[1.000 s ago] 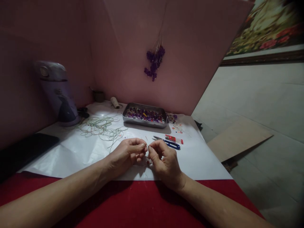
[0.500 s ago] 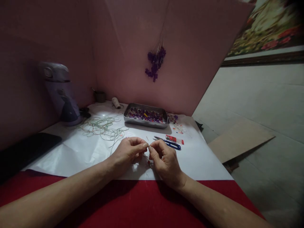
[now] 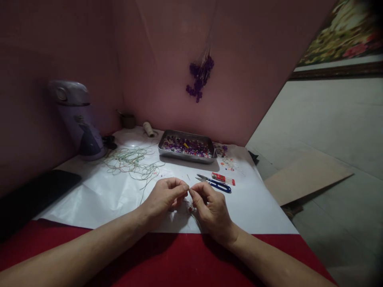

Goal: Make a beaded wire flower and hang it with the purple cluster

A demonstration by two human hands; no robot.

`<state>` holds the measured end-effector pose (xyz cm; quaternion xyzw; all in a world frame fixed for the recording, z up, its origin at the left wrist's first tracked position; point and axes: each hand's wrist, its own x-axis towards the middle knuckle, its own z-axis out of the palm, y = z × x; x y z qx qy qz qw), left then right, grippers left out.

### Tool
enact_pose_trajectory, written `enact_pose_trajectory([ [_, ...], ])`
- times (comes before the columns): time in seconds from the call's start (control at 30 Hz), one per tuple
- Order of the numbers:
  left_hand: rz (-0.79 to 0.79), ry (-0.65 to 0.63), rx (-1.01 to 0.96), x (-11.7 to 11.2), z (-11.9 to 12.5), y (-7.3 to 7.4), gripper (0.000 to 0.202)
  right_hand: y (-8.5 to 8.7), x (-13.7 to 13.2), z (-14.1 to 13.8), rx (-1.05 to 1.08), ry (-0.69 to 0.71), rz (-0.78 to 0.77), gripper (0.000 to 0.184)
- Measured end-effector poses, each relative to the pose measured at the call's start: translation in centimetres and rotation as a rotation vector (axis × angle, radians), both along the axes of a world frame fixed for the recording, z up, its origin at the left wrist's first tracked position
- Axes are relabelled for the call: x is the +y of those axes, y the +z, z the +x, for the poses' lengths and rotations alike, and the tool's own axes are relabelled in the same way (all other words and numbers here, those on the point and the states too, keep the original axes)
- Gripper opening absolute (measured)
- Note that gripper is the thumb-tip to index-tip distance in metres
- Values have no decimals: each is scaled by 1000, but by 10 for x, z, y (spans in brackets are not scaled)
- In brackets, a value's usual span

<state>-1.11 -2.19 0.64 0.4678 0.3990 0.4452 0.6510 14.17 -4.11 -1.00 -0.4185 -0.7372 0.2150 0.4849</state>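
My left hand and my right hand meet fingertip to fingertip over the white paper sheet, both pinched closed. Between and just under them hangs a small cluster of red and clear beads on a thin thread; what each pinch holds is too small to make out. Blue thread snips and a red lighter lie just beyond my right hand. A metal tray of purple beads sits further back.
Loose pale green cord is tangled at back left beside a purple-grey appliance. A cord spool, a small cup and scattered beads are near the pink wall, where purple beads hang. A black object lies left; red cloth is in front.
Both hands stay pinched together; they sit slightly lower and to the right in view as my head shifts. The bead cluster shows a little more under the fingers.
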Motion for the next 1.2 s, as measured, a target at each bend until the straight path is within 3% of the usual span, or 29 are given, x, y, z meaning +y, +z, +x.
enact_pose_trajectory([
  [0.2, -71, 31, -2, 4, -3, -2, 26, 0, 4, 2, 17, -50, -35, 14],
  [0.33, -17, 45, 66, 3, -4, 0, 22, -1, 8, 5, 92, -83, -85, 12],
  [0.5, 375, -21, 331, -3, -6, 3, 9, -3, 9, 9, 166, -123, -116, 12],
  [0.63, 705, -256, 599, -7, -8, -4, 25, -4, 9, 10, 172, -119, -133, 12],
  [0.7, 813, -299, 744, -6, -8, -10, 29, -4, 9, 11, 174, -126, -128, 12],
  [0.83, 891, -138, 835, 2, -3, -18, 19, -3, 12, 10, 231, -132, -107, 13],
  [1.03, 763, 66, 776, 14, -5, -15, 20, 0, 15, 6, 460, -70, -270, 18],
  [1.2, 627, 174, 569, 18, -15, -7, 17, 2, 16, 3, 565, -30, -366, 22],
])
